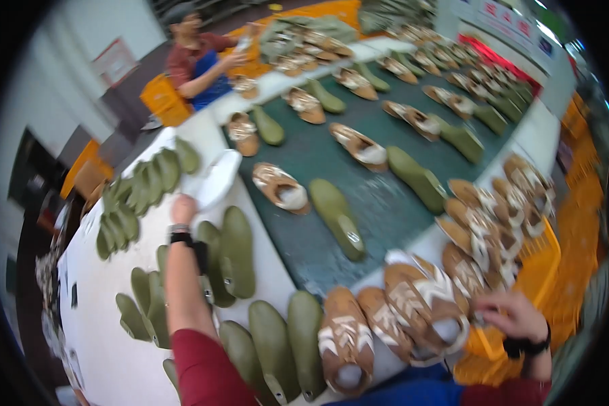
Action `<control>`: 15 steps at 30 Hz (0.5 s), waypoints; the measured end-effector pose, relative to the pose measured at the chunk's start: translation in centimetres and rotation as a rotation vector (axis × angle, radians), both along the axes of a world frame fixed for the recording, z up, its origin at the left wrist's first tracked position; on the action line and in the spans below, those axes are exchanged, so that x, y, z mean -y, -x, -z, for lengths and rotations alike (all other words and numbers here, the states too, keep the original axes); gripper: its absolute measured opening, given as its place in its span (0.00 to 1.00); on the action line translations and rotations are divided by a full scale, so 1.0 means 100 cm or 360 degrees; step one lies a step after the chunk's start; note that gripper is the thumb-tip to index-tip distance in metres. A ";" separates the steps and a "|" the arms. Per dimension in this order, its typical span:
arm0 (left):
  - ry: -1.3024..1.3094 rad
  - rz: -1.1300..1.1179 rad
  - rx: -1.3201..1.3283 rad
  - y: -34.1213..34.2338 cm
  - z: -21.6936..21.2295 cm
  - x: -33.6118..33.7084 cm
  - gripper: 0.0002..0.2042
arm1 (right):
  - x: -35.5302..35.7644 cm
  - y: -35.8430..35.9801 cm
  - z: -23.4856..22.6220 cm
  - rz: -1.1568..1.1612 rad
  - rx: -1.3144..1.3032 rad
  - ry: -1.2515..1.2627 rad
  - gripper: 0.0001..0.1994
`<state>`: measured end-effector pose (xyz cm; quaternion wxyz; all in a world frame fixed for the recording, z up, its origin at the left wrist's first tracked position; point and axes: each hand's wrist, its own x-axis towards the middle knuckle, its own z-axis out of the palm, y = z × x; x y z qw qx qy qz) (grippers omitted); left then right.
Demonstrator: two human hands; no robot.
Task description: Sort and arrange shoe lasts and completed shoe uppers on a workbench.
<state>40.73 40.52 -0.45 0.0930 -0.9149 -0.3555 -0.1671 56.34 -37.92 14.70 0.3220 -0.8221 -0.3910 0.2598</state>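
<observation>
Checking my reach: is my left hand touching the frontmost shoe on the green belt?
Apart: the head view shows green belt between the left hand and shoe.

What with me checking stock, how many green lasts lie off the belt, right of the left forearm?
5: two lasts side by side, beside the forearm; three nearer, left of the shoes. The forearm may hide others.

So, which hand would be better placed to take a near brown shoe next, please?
Probably the right hand: it is beside the near brown shoes, while the left hand is across by the white object.
</observation>
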 end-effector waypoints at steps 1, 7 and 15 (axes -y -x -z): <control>-0.0453 0.0348 -0.0341 0.021 -0.031 -0.009 0.12 | 0.003 -0.003 0.003 -0.0024 -0.0036 -0.0054 0.12; 0.0102 0.0616 0.0380 -0.026 -0.202 0.265 0.10 | 0.033 -0.010 0.009 0.0343 -0.0174 -0.0413 0.19; -0.0088 0.1922 0.0366 -0.013 -0.226 0.518 0.10 | 0.068 -0.003 0.017 0.0182 -0.1061 -0.1061 0.35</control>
